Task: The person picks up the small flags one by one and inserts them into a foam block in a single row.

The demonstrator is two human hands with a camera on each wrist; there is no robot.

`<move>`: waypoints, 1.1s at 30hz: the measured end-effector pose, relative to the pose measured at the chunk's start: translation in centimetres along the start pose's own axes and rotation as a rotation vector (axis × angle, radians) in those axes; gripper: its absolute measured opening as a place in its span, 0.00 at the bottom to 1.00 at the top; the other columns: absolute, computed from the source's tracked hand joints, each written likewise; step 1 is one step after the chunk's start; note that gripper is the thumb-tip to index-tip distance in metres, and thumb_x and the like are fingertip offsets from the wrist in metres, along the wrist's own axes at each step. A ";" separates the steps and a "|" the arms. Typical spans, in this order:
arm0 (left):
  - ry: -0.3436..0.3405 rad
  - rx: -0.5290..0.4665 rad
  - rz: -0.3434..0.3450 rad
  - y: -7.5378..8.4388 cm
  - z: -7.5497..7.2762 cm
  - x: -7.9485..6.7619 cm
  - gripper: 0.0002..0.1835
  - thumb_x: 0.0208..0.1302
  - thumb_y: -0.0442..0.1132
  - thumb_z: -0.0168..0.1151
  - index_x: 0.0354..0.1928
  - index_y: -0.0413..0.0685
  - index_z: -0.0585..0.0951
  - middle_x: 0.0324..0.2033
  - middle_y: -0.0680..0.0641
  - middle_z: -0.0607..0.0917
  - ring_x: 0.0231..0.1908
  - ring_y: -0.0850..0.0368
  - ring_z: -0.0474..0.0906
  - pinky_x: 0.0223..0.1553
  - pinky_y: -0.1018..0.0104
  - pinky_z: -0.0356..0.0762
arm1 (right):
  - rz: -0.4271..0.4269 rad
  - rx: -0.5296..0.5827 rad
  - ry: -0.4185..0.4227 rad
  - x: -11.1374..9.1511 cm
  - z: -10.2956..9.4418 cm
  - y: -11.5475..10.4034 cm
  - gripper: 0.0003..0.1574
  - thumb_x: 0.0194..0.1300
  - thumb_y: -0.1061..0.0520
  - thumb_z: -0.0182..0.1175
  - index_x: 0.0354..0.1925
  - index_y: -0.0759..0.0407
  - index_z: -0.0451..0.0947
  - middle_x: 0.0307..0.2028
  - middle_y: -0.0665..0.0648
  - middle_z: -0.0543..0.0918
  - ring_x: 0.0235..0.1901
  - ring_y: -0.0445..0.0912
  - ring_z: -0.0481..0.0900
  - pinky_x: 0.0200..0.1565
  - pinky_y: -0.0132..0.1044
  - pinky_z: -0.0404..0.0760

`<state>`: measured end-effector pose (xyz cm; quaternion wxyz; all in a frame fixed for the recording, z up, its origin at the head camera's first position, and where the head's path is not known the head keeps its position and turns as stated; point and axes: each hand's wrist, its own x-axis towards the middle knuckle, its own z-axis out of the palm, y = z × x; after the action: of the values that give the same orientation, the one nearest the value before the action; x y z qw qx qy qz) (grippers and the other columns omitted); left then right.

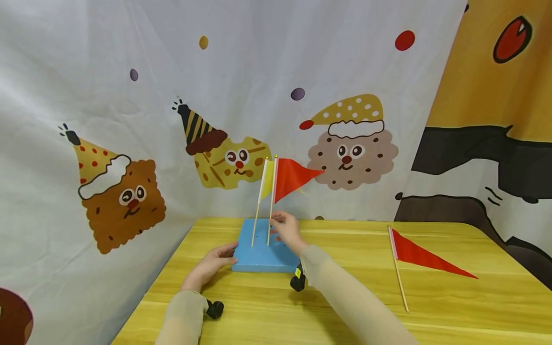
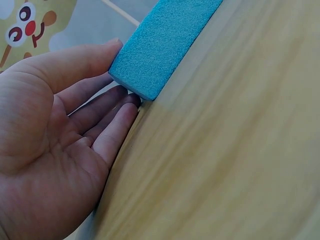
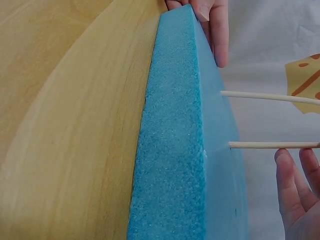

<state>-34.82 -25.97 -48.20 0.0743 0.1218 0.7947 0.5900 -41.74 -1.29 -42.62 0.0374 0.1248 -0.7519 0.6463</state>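
Observation:
A blue foam board (image 1: 267, 261) lies flat on the table, with two small flags upright on its top. The yellow flag (image 1: 267, 181) leans slightly, its wooden stick meeting the board. Beside it on the right stands a red flag (image 1: 294, 179), whose stick (image 3: 270, 145) also reaches the board's top face. My right hand (image 1: 286, 229) pinches this red flag's stick partway up with its fingertips, the lower fingers spread loosely. Against the board's left side rests my left hand (image 1: 213, 262), thumb (image 2: 112, 50) at the corner and fingers lightly bent along the edge.
Another red flag (image 1: 431, 258) lies on the wooden table (image 1: 345, 311) to the right, its stick pointing toward me. Behind the table hangs a white cloth (image 1: 258, 62) printed with cartoon biscuits and cheese. Black wrist cameras (image 1: 214, 309) sit below both sleeves.

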 end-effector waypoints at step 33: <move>0.000 0.005 -0.014 0.2 0.0 -0.1 0.33 0.55 0.43 0.62 0.64 0.53 0.63 0.62 0.43 0.61 0.61 0.46 0.55 0.57 0.47 0.56 | 0.101 -0.114 0.094 -10.3 -23.3 -1.0 0.28 0.54 0.45 0.61 0.49 0.59 0.72 0.41 0.63 0.77 0.35 0.54 0.79 0.31 0.44 0.79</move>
<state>-34.67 -25.93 -48.01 0.0781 0.1162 0.7970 0.5875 -33.97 22.90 -40.17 0.0472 0.0541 -0.7900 0.6088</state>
